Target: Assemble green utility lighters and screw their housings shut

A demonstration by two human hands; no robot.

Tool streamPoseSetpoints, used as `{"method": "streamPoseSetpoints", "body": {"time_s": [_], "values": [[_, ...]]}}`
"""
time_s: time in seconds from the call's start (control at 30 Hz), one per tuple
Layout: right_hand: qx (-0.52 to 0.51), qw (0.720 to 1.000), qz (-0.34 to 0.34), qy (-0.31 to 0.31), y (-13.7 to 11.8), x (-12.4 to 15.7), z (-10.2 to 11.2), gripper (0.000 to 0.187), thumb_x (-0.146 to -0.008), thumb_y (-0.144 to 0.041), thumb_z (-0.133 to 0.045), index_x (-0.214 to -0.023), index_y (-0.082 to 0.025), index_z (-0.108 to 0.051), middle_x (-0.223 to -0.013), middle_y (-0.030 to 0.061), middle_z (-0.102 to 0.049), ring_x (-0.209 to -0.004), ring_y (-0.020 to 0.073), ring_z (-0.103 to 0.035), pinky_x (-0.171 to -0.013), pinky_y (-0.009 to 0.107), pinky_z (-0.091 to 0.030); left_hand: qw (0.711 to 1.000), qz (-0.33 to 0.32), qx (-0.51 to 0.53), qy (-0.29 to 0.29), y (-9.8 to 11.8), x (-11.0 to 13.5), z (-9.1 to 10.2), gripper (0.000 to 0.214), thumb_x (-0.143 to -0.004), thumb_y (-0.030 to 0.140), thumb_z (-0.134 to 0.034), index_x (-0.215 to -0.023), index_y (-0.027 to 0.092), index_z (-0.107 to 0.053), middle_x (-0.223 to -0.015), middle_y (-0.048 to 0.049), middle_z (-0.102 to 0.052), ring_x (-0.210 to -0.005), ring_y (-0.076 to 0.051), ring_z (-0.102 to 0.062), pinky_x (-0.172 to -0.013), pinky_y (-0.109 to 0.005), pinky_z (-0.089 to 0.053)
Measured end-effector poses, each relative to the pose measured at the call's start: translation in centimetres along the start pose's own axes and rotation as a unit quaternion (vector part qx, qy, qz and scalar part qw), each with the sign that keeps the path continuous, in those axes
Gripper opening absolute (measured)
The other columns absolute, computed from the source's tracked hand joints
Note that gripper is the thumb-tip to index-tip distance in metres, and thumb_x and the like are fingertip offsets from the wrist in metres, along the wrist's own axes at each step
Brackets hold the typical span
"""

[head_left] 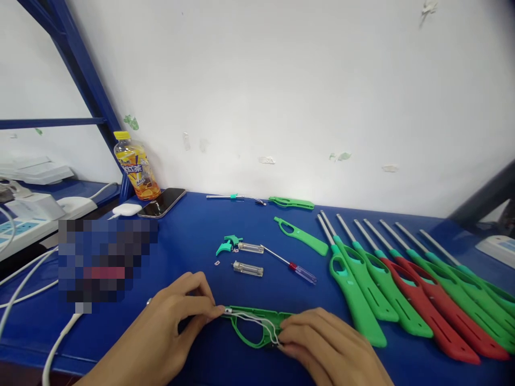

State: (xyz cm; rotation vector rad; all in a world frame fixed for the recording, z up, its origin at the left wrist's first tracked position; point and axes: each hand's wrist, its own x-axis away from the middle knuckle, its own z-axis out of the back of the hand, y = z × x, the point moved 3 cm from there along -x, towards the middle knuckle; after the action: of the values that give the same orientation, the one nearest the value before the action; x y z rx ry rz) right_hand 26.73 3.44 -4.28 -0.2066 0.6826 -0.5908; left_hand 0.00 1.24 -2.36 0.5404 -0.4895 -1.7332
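Note:
An opened green lighter shell half (247, 339) lies on the blue table between my hands, its hollow side up. White wires (257, 319) run across it. My left hand (183, 313) pinches the wires' left end, where a metal lighter tube begins; most of that tube is hidden by the hand. My right hand (325, 343) has its fingers closed on the right end of the wires, over the shell's handle. Beyond the hands lie two clear fuel tanks (248, 269), teal triggers (227, 245) and a screwdriver (295, 267) with a red and clear handle.
Several assembled green and red lighters (358, 297) lie in a row at right. Further back are another green shell half (301, 236), a green shell piece (292, 203) and a metal tube with wires (221, 197). A phone (163, 202) and drink bottle (137, 166) stand back left.

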Motion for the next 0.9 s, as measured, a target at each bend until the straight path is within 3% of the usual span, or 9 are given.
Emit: {"method": "streamPoseSetpoints", "body": {"time_s": [0.17, 0.33, 0.53, 0.73, 0.9], "values": [[-0.067, 0.996, -0.05, 0.021, 0.28, -0.48, 0.15, 0.019, -0.11, -0.018, -0.054, -0.107, -0.027, -0.07, -0.091, -0.0032, -0.078, -0.076, 0.0135, -0.074, -0.075, 0.022, -0.058, 1.0, 0.012, -0.009, -0.003, 0.21, -0.11, 0.17, 0.039, -0.106, 0.033, -0.047, -0.081, 0.026, -0.075, -0.096, -0.0015, -0.068, -0.085, -0.018, -0.067, -0.081, -0.03, -0.051], [-0.061, 0.995, -0.075, 0.016, 0.5, 0.01, -0.19, 0.014, -0.108, -0.022, -0.061, -0.113, -0.029, -0.071, -0.094, -0.0037, -0.079, -0.079, 0.0151, -0.074, -0.074, 0.022, -0.059, 1.0, 0.023, -0.007, -0.007, 0.61, -0.08, 0.17, 0.039, -0.106, 0.035, -0.045, -0.082, 0.028, -0.075, -0.097, -0.0016, -0.067, -0.089, -0.02, -0.066, -0.08, -0.031, -0.05], [-0.042, 0.997, -0.058, 0.012, 0.49, 0.51, -0.44, 0.016, -0.107, -0.021, -0.061, -0.113, -0.03, -0.073, -0.099, -0.0033, -0.08, -0.084, 0.0159, -0.076, -0.08, 0.025, -0.061, 1.0, 0.023, -0.001, -0.005, 0.7, -0.14, 0.05, 0.038, -0.105, 0.038, -0.047, -0.084, 0.03, -0.078, -0.097, -0.0016, -0.067, -0.089, -0.021, -0.066, -0.081, -0.032, -0.05], [0.024, 0.997, -0.018, 0.071, 0.1, 0.33, 0.31, 0.021, -0.108, -0.017, -0.056, -0.114, -0.025, -0.075, -0.102, 0.0002, -0.082, -0.085, 0.0144, -0.08, -0.079, 0.019, -0.063, 1.0, 0.029, -0.002, -0.005, 0.59, 0.16, -0.09, 0.037, -0.105, 0.038, -0.048, -0.083, 0.031, -0.077, -0.097, -0.0012, -0.067, -0.089, -0.021, -0.066, -0.083, -0.033, -0.049], [0.064, 0.994, 0.006, 0.086, -0.25, 0.13, 0.51, 0.024, -0.108, -0.014, -0.055, -0.113, -0.023, -0.076, -0.101, 0.0013, -0.083, -0.084, 0.0145, -0.08, -0.08, 0.019, -0.063, 0.999, 0.029, -0.012, -0.012, 0.64, 0.19, -0.08, 0.037, -0.106, 0.037, -0.047, -0.085, 0.03, -0.077, -0.1, -0.0013, -0.067, -0.091, -0.021, -0.066, -0.079, -0.032, -0.048]]}}
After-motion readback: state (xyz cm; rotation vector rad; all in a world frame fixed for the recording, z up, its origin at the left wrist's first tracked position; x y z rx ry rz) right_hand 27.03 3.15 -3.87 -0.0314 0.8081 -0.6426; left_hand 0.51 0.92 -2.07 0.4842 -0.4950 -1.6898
